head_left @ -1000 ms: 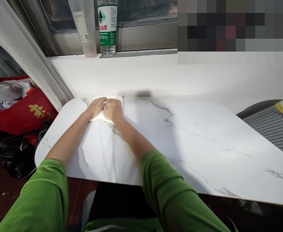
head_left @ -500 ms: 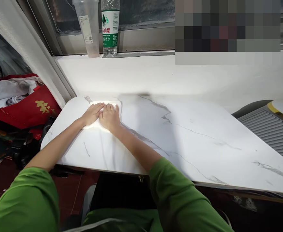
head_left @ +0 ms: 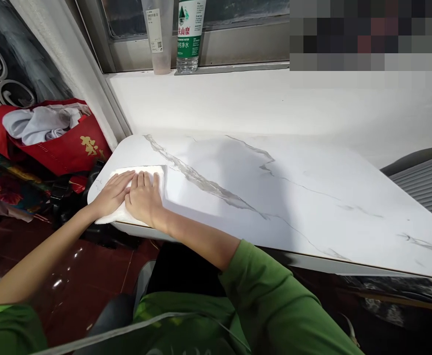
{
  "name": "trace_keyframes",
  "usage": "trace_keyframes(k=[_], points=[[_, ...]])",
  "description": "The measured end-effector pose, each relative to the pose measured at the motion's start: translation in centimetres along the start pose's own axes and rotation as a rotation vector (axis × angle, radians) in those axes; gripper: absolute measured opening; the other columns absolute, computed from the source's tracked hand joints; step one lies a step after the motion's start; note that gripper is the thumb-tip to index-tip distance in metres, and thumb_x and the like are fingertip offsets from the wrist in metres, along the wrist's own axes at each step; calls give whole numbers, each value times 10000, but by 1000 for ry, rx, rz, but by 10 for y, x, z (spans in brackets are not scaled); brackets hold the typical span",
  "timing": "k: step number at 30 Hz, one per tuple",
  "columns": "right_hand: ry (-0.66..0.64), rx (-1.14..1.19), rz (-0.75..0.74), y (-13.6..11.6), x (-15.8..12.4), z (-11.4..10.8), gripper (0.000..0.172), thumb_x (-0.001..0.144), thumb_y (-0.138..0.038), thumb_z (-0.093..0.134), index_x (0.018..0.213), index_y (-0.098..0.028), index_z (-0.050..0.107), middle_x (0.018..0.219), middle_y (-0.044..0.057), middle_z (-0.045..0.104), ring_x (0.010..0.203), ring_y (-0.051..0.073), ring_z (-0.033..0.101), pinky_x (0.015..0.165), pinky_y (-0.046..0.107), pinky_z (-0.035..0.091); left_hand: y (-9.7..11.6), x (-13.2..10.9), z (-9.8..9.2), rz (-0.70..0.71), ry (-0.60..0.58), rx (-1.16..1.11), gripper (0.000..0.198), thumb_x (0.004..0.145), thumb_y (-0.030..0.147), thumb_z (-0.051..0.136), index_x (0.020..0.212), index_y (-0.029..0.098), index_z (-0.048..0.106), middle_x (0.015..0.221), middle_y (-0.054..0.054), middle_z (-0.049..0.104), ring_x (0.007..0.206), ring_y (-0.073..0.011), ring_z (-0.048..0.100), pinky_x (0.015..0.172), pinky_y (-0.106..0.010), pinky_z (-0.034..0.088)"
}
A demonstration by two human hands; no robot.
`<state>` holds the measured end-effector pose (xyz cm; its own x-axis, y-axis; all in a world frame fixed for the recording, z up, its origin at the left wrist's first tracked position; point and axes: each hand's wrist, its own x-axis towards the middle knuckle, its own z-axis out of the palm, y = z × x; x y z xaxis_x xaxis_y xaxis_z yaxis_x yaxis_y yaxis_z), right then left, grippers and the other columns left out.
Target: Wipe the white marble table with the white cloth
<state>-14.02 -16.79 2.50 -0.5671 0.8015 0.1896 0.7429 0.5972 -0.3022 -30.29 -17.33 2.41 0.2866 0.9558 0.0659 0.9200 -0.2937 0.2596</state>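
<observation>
A folded white cloth [head_left: 157,173] lies at the near left corner of a white marble-patterned table [head_left: 275,197]. My left hand [head_left: 114,191] and my right hand [head_left: 144,197] rest side by side on top of it, fingers stretched flat and pressing down. The cloth's near end hangs slightly over the table's front edge. Both arms wear green sleeves pushed up to the elbow.
A water bottle [head_left: 188,37] and a tall clear plastic cup [head_left: 158,39] stand on the white window sill [head_left: 260,98] behind the table. A red bag [head_left: 66,143] with clothes sits on the floor at the left. A grey ribbed object [head_left: 426,187] is at the right.
Both hands have slid the cloth from the far left part of the table back toward me, to the near left corner at the front edge.
</observation>
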Motion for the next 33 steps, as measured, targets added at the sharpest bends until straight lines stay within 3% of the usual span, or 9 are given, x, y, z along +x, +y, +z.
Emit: trace_keyframes(k=[5, 14, 19, 23, 27, 30, 33], points=[[74, -27, 22, 16, 26, 7, 586, 965, -277, 349, 1441, 56, 426, 1515, 268, 429, 1419, 387, 359, 1174, 598, 202, -11, 33, -2, 37, 1, -28, 598, 960, 404, 274, 1470, 122, 411, 1558, -122, 420, 1450, -254, 357, 1239, -456, 198], [127, -54, 89, 88, 131, 16, 558, 962, -248, 334, 1406, 68, 454, 1479, 276, 469, 1376, 349, 400, 1164, 547, 223, -45, 164, 2, -16, 76, -70, 553, 908, 369, 340, 1401, 183, 508, 1503, -66, 504, 1409, -245, 416, 1213, -411, 269], [161, -60, 113, 122, 160, 17, 532, 961, -221, 309, 1394, 39, 477, 1469, 240, 495, 1366, 325, 410, 1164, 505, 226, -47, 212, 7, -24, 79, -78, 552, 895, 330, 368, 1394, 158, 526, 1487, -76, 523, 1390, -266, 439, 1196, -407, 298], [143, -71, 110, 132, 162, 15, 527, 970, -215, 304, 1412, 25, 461, 1476, 216, 496, 1386, 302, 395, 1176, 472, 218, -42, 219, 10, -52, 98, -69, 541, 900, 322, 361, 1392, 173, 531, 1490, -64, 523, 1396, -259, 434, 1197, -408, 288], [161, -72, 80, 133, 150, 11, 504, 978, -217, 312, 1396, 11, 479, 1461, 214, 512, 1366, 298, 419, 1166, 462, 239, -30, 209, 14, -72, 120, -43, 524, 922, 319, 341, 1387, 163, 524, 1490, -79, 520, 1402, -244, 430, 1200, -398, 277], [162, -80, 42, 137, 127, 6, 485, 969, -199, 325, 1370, 2, 509, 1440, 208, 535, 1341, 295, 447, 1160, 445, 251, -9, 195, 22, -98, 139, -18, 516, 932, 288, 330, 1397, 144, 501, 1501, -105, 504, 1408, -236, 424, 1202, -404, 268], [165, -100, -7, 146, 89, -2, 486, 961, -187, 336, 1375, -5, 515, 1459, 201, 524, 1357, 286, 441, 1165, 425, 251, 24, 173, 35, -101, 152, -7, 500, 954, 278, 315, 1412, 160, 479, 1529, -103, 470, 1430, -242, 396, 1216, -450, 234]])
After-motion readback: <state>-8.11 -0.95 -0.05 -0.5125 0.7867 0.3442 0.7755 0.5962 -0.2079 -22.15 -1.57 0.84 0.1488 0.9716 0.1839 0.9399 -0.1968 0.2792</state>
